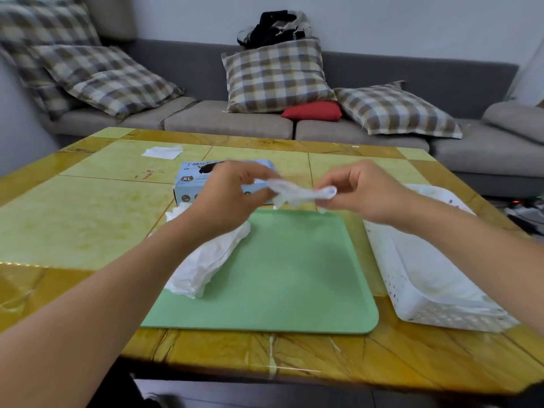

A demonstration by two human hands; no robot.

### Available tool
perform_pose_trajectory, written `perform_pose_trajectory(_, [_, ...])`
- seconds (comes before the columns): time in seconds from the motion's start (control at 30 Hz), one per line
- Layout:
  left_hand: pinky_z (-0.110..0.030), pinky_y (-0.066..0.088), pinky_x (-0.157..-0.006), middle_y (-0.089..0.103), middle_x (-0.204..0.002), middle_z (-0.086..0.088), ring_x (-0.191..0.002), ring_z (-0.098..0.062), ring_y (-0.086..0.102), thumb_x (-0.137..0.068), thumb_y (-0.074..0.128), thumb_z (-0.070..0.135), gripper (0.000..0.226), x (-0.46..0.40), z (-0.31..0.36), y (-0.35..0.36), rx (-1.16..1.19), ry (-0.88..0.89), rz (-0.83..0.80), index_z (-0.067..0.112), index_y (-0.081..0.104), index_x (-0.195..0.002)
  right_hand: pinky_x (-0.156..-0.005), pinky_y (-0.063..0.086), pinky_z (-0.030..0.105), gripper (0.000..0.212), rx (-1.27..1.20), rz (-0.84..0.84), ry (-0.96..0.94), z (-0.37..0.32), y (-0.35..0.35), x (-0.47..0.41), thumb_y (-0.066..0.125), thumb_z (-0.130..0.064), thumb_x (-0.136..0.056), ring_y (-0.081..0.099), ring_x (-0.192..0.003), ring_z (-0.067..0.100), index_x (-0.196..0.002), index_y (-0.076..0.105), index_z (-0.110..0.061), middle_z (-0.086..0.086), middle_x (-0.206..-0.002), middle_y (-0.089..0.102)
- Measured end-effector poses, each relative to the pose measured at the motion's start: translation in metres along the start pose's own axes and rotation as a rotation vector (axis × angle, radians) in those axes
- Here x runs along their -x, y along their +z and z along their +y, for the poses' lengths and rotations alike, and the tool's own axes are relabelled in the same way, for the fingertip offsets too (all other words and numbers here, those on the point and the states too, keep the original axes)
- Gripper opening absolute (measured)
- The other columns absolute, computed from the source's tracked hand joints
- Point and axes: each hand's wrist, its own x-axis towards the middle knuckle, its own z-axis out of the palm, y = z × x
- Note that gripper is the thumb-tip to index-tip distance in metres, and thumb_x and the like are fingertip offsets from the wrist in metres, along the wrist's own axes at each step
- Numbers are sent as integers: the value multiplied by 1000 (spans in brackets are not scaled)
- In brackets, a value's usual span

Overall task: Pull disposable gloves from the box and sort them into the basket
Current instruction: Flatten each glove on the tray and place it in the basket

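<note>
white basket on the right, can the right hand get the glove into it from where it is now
Probably yes. The right hand pinches one end of the glove just left of the white basket, whose open top shows nothing covering it. The left hand holds the other end and would have to let go first.

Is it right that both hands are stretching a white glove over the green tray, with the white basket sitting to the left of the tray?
Not quite. The head view shows the white basket to the right of the green tray, not the left. The rest holds: the left hand and right hand both pinch the white glove above the tray's far edge.
</note>
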Motion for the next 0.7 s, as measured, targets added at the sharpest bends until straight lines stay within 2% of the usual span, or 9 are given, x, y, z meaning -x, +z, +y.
perform_pose_trajectory(0.07, [-11, 50, -83, 74, -93, 22, -87, 4, 68, -88, 77, 21, 12, 10, -12, 3, -74, -32, -264, 28, 78, -97, -76, 52, 16, 16, 191, -250, 65, 15, 5, 6, 75, -5, -88, 68, -79, 0, -97, 80, -16, -9, -86, 78])
perform_pose_trajectory(0.13, [-17, 54, -86, 76, -93, 16, -87, 1, 70, -86, 80, 22, 13, 20, -22, 11, -121, -81, -582, 21, 80, -99, -87, 56, 25, 19, 355, -505, 143, 25, 12, 13, 72, -9, -91, 71, -91, 4, -104, 80, -20, -12, -97, 78])
perform_pose_trajectory(0.2, [-22, 52, -92, 75, -101, 16, -94, 3, 68, -83, 82, 26, 24, 28, -23, 18, -178, -158, -873, 25, 77, -106, -97, 54, 32, 25, 482, -736, 185, 25, 17, 19, 70, -13, -92, 68, -102, 3, -112, 77, -26, -15, -108, 75])
perform_pose_trajectory(0.27, [-22, 51, -96, 72, -109, 17, -102, 5, 64, -82, 83, 34, 32, 28, -18, 19, -190, -218, -1033, 34, 73, -113, -96, 53, 28, 27, 495, -861, 220, 15, 16, 21, 70, -17, -91, 66, -102, -2, -113, 76, -31, -20, -109, 73])
perform_pose_trajectory(0.33, [-23, 53, -94, 72, -106, 17, -98, 5, 65, -83, 80, 40, 29, 25, -13, 18, -145, -256, -1036, 36, 73, -111, -93, 53, 26, 18, 395, -831, 254, 7, 14, 19, 72, -22, -93, 68, -95, -2, -108, 78, -28, -21, -99, 74])
perform_pose_trajectory(0.4, [-25, 54, -89, 74, -99, 17, -92, 4, 67, -85, 78, 43, 24, 23, -14, 19, -163, -227, -882, 34, 75, -107, -97, 54, 32, 19, 335, -693, 234, 8, 18, 16, 75, -30, -90, 69, -101, 5, -109, 78, -27, -17, -103, 75])
perform_pose_trajectory(0.5, [-26, 48, -94, 65, -117, 18, -106, -2, 59, -82, 76, 54, 45, 27, -23, 26, -365, -183, -707, 33, 68, -120, -103, 46, 27, 58, 544, -579, 186, 23, 36, 11, 76, -50, -85, 55, -123, 4, -137, 59, -34, -20, -136, 59])
perform_pose_trajectory(0.57, [-28, 43, -102, 56, -130, 16, -118, -7, 51, -80, 74, 61, 59, 34, -29, 32, -431, -190, -751, 34, 60, -130, -106, 42, 30, 72, 713, -561, 171, 34, 49, 6, 69, -56, -87, 47, -132, 12, -149, 45, -28, -12, -148, 49])
perform_pose_trajectory(0.7, [-37, 44, -103, 47, -137, 12, -121, -15, 49, -76, 74, 66, 73, 40, -29, 40, -540, -144, -819, 35, 51, -137, -107, 40, 41, 65, 819, -453, 254, 47, 50, -17, 67, -46, -92, 49, -130, 27, -145, 46, -13, 6, -145, 52])
